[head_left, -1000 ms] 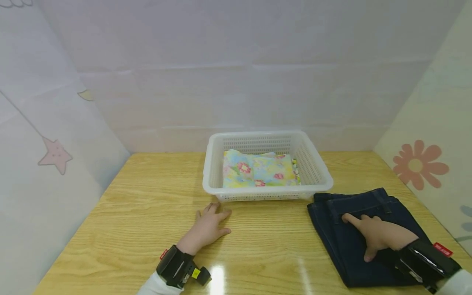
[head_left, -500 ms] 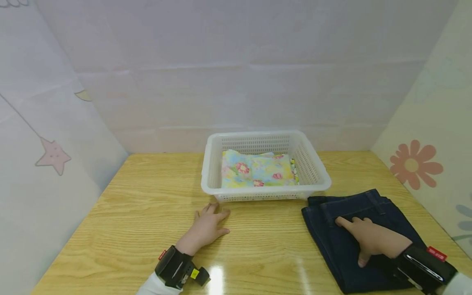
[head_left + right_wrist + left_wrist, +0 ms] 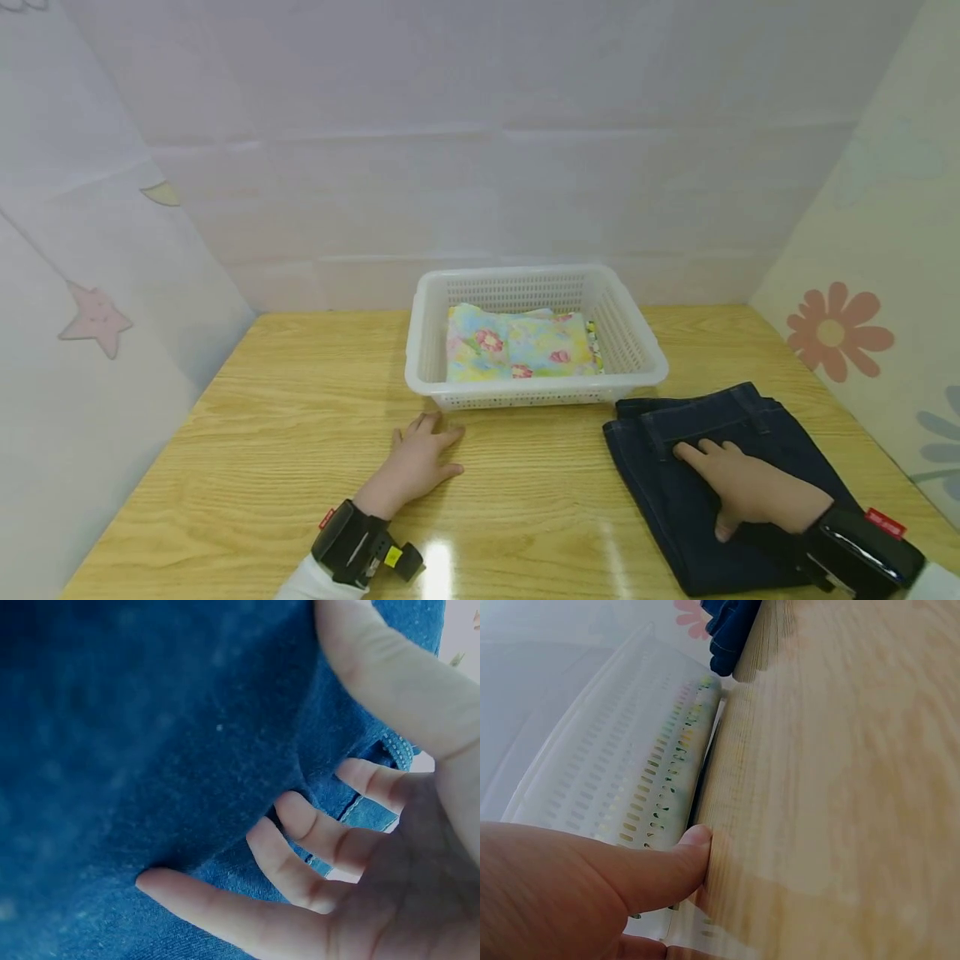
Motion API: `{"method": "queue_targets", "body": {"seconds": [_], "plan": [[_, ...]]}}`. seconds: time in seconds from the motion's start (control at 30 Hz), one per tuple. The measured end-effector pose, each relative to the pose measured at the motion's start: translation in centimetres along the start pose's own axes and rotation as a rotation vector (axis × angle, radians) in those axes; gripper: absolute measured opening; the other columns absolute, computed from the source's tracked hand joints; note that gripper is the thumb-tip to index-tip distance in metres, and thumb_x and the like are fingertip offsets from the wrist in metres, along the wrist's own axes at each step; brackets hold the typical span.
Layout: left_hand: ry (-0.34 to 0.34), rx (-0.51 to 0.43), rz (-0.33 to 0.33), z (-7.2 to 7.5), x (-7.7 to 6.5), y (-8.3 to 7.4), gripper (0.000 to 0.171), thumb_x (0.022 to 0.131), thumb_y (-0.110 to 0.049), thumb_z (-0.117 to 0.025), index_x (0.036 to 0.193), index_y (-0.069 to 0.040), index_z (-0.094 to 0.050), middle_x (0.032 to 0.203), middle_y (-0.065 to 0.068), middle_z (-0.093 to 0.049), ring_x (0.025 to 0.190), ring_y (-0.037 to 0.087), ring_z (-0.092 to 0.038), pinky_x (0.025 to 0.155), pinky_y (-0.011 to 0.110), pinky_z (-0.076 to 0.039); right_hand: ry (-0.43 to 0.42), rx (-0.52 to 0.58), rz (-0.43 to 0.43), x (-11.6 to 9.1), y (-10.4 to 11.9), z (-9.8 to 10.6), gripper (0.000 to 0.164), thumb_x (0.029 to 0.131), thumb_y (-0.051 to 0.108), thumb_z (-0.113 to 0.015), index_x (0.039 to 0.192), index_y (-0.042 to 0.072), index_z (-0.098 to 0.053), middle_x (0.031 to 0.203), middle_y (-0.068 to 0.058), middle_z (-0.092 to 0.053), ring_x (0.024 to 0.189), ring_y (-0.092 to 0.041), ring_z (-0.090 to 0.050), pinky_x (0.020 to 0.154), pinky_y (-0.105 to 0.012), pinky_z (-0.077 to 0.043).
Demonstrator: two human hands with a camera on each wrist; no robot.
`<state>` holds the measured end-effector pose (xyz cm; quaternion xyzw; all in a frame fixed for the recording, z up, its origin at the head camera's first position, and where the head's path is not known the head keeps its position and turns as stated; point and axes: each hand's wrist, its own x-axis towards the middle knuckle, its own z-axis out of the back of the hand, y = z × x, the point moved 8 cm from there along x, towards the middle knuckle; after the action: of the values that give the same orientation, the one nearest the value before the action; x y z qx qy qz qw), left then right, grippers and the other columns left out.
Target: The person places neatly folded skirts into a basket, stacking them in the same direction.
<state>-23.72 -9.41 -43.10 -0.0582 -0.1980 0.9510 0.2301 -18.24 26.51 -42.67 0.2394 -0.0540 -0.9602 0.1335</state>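
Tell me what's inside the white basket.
The white basket holds a folded floral cloth; a differently patterned piece peeks out at its right edge. Anything beneath is covered.

- Jeans [image 3: 675, 504] partly hidden under the right hand [image 3: 753, 490]
- Flowered cloth [image 3: 517, 343] partly hidden behind the front of the basket [image 3: 540, 389]
- Left hand [image 3: 411, 465] cut off in the left wrist view
- Left sleeve [image 3: 318, 582] and right sleeve [image 3: 937, 585] cut off at the head view's edge
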Motion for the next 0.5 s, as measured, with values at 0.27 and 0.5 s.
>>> {"method": "queue_targets", "body": {"seconds": [0.27, 0.5], "plan": [[0.004, 0.005, 0.004, 0.1, 0.0, 0.0, 0.051, 0.083, -0.031, -0.071, 0.129, -0.013, -0.059, 0.139, 0.027, -0.040, 0.130, 0.052, -0.033, 0.093, 0.079, -0.023, -0.015, 0.008, 0.061, 0.2, 3.1, 0.2, 0.100, 0.049, 0.025, -0.092, 0.132, 0.000, -0.043, 0.126, -0.027, -0.046, 0.107, -0.049, -0.046, 0.070, -0.050, -0.048], [0.008, 0.000, 0.005, 0.1, -0.1, -0.1, 0.051, 0.084, -0.031, -0.071, 0.130, -0.012, -0.059, 0.140, 0.027, -0.040, 0.131, 0.051, -0.032, 0.093, 0.079, -0.023, -0.018, -0.005, 0.104, 0.9, 5.6, 0.3, 0.099, 0.047, 0.026, -0.094, 0.129, 0.003, -0.044, 0.120, -0.020, -0.050, 0.101, -0.040, -0.049, 0.070, -0.048, -0.048]]}}
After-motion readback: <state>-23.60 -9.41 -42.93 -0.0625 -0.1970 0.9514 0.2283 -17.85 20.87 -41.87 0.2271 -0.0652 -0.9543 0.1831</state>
